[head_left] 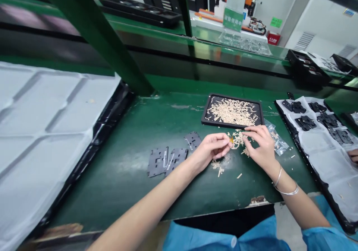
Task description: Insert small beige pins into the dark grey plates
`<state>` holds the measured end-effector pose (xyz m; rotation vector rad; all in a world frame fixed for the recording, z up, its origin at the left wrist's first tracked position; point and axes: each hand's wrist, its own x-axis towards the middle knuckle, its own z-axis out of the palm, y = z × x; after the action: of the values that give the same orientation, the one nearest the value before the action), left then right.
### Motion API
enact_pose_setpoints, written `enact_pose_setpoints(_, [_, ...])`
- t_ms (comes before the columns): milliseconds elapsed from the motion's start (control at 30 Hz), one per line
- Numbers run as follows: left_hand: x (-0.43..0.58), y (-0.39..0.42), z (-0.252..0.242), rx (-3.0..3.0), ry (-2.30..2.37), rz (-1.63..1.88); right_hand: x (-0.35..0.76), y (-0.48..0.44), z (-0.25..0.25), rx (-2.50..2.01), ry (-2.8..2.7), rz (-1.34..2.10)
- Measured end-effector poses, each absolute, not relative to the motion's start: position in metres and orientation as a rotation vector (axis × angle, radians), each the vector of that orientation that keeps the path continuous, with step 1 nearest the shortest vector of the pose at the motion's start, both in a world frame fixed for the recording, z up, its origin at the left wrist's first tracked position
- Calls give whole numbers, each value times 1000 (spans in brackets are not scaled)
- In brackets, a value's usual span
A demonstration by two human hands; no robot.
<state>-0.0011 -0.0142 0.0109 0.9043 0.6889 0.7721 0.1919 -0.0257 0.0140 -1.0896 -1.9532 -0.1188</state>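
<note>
Between the front and back edges of the green bench [120, 191], right of its middle, lies a loose pile of pale bits [237, 138]. The left hand [216, 146] has its thumb and finger pinched on a tiny yellow bit [232, 140] beside the pile. The right hand [260, 149] is loosely open, fingers apart, at the pile's right side; I cannot tell if it has hold of anything. Behind it, toward the back edge, sits a black tray [212, 123] of pale strips [231, 111]. It looks like the picking-out step. The next move calls for a light, careful pinch.
</note>
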Motion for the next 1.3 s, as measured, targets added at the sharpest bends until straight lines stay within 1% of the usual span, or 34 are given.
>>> enact_pose_setpoints(267, [-3, -17, 19, 842, 546, 630, 181, -43, 26, -762, -2007, -195])
enact_pose_setpoints(533, [-1, -17, 16, 829, 525, 535, 178, -48, 27, -730, -2072, -313])
enact_pose_setpoints(667, [-1, -16, 16, 826, 535, 516, 176, -48, 28, -740, -2072, -244])
enact_pose_setpoints(733, [-2, -17, 17, 848, 541, 534, 174, -48, 28, -769, -2024, -107])
enact_pose_setpoints(800, [-1, -18, 18, 910, 564, 589, 173, -49, 28, -858, -1943, 128])
enact_pose_setpoints(933, [2, -20, 19, 1031, 628, 697, 174, -46, 26, -1076, -1707, 783])
enact_pose_setpoints(1067, [2, -20, 20, 1020, 604, 676, 177, -40, 25, -1075, -1452, 1358])
enact_pose_setpoints(1167, [1, -20, 20, 994, 569, 655, 177, -38, 26, -1024, -1347, 1612])
enact_pose_setpoints(1300, [2, -21, 20, 1014, 591, 628, 177, -38, 26, -1020, -1304, 1733])
